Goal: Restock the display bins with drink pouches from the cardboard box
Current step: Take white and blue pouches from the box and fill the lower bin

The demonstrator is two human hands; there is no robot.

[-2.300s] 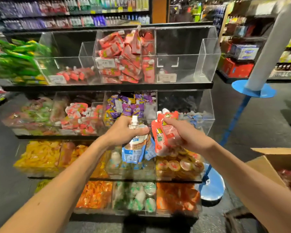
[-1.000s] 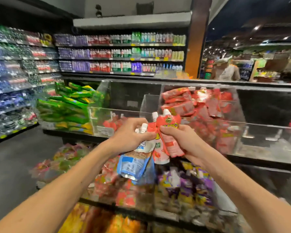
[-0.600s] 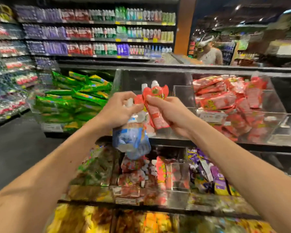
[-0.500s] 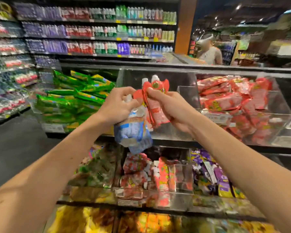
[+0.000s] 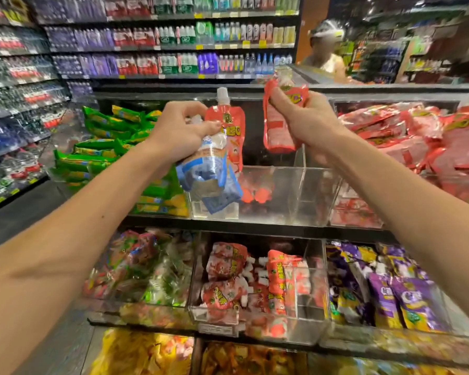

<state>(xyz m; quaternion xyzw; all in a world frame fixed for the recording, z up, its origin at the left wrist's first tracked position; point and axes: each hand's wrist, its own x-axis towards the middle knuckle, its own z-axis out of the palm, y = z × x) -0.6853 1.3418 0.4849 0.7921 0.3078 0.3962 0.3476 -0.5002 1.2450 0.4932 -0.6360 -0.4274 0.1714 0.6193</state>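
Note:
My left hand [image 5: 183, 132] grips blue-and-white drink pouches [image 5: 209, 180] together with one red pouch [image 5: 232, 125] whose white cap points up. My right hand [image 5: 306, 123] holds a second red pouch [image 5: 278, 125] on its own, raised above the clear acrylic top-row bin [image 5: 271, 196]. That bin holds only a few red pouches low at its bottom. The bin to its right is heaped with red pouches [image 5: 417, 136]. The cardboard box is out of view.
Green packs [image 5: 103, 147] fill the top-left bin. The lower row holds mixed candy [image 5: 141, 269], red pouches [image 5: 244, 280] and purple pouches [image 5: 385, 288]. Bottle shelves [image 5: 173, 44] run behind. A person [image 5: 325, 52] stands beyond the display.
My hands have parted: the right one has pulled one red pouch away to the right and higher, while the left keeps the blue pouches and the other red one. My view has come closer to the top bins.

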